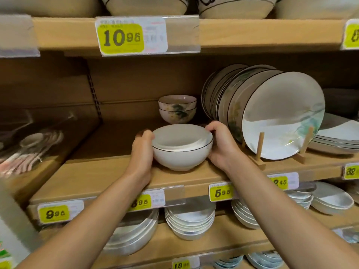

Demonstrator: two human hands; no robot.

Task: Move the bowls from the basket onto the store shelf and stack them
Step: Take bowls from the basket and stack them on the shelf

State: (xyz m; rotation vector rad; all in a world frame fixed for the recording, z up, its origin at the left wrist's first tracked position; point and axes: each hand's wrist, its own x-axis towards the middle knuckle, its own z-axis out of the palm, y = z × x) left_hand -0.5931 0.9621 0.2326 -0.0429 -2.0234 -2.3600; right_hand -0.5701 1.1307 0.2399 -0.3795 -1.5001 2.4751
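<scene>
Both hands cup a white ceramic bowl with a thin dark rim (182, 148), which sits at the near edge of the light wooden middle shelf (108, 177); another white bowl seems nested inside it, though the inner rim is soft in the picture. The left hand (142, 150) wraps the bowl's left wall, thumb up near the rim, and the right hand (219, 144) presses its right wall with fingertips curled over the edge, so each grip is clamped on the bowl rather than spread apart. Farther back on the same shelf stand two small floral-patterned bowls stacked one in the other (177, 108), and just to the right a row of dark-rimmed plates leaning upright on a wooden stand (272, 113). The basket is out of sight. The likely trouble lies in that neighbour: the right hand is close beside the front plate and the stand's peg (close enough that a careless pull-back could nudge them), which might tip the leaning row. The bowl's foot also rests near the shelf lip, so letting go before pushing it farther in risks a slide off the front, and glazed ceramic offers little friction if the nested bowl shifts.
</scene>
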